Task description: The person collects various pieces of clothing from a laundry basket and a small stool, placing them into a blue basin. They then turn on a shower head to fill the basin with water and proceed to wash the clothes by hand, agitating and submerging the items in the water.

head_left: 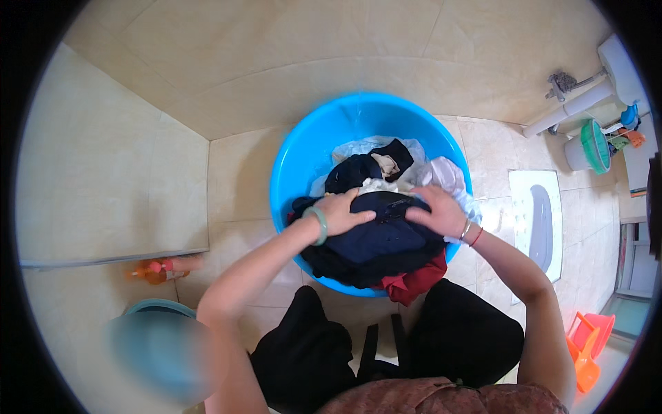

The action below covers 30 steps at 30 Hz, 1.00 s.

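A large round blue tub [286,159] stands on the floor in front of me, piled with wet laundry. Across the near half of the pile lies a dark navy garment [386,238]. My left hand [339,212] is closed on its far left edge, thumb on top, with a pale green bangle at the wrist. My right hand [440,212] grips the far right side, thumb pointing inward; its fingers are partly hidden. Beyond them sit a bunched dark cloth [352,172], a pale lilac cloth [443,174] and some whitish cloth. A red cloth [414,279] hangs over the near rim.
Tiled walls rise behind and to the left. Bottles [165,269] and a teal basin [162,307] are at the left. A squat toilet [538,221], a lined waste bin [585,150] and a white pipe [572,107] are at the right. An orange scoop [585,352] lies lower right.
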Each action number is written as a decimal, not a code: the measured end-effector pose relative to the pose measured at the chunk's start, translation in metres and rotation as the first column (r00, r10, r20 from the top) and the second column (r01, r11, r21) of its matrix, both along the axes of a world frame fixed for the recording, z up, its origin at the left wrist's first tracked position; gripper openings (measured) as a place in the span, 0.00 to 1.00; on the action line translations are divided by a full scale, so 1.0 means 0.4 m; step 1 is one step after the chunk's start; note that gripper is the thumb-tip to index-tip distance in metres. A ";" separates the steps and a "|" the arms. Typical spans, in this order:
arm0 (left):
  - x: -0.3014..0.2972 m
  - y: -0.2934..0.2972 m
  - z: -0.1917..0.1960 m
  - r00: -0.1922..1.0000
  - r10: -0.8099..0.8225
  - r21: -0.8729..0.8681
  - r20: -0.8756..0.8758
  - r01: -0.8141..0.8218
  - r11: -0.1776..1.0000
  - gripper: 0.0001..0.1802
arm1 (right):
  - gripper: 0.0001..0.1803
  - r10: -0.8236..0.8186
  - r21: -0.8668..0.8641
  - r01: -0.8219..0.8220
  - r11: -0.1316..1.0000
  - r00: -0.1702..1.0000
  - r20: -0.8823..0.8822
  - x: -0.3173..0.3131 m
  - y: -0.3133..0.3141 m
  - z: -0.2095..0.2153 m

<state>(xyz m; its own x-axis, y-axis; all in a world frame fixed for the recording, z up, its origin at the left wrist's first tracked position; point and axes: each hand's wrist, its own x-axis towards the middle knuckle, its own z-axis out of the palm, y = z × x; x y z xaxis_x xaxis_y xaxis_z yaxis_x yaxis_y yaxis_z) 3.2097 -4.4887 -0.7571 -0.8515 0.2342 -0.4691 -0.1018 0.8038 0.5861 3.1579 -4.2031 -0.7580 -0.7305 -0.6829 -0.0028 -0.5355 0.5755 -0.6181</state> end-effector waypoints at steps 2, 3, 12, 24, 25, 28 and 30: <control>0.034 0.046 -0.007 0.993 -0.040 -0.160 -0.115 0.021 0.987 0.55 | 0.54 0.114 0.155 -0.119 0.981 0.993 0.038 0.044 0.022 -0.020; 0.059 0.046 -0.003 0.991 -0.069 -0.135 -0.111 0.053 0.989 0.59 | 0.58 0.199 0.194 -0.198 0.961 0.980 0.016 0.065 0.020 0.003; 0.099 0.051 -0.065 0.961 -0.146 -0.188 -0.237 0.102 0.977 0.63 | 0.60 0.175 0.301 -0.182 0.936 0.983 0.053 0.062 0.009 -0.065; -0.068 -0.245 -0.119 0.729 -0.238 -0.582 -0.641 -0.260 0.771 0.30 | 0.32 -0.177 0.207 0.162 0.965 0.983 0.057 -0.329 -0.055 -0.210; -0.082 -0.251 -0.144 0.769 -0.148 -0.541 -0.622 -0.285 0.792 0.30 | 0.35 -0.200 0.216 0.197 0.956 0.980 -0.009 -0.355 -0.025 -0.276; -0.111 -0.289 -0.195 0.840 0.091 -0.430 -0.536 -0.364 0.826 0.32 | 0.44 -0.139 0.306 0.164 0.938 0.985 -0.102 -0.369 -0.054 -0.329; -0.139 -0.303 -0.210 0.846 0.175 -0.317 -0.503 -0.369 0.874 0.34 | 0.46 -0.074 0.348 0.119 0.930 0.987 -0.140 -0.373 -0.078 -0.345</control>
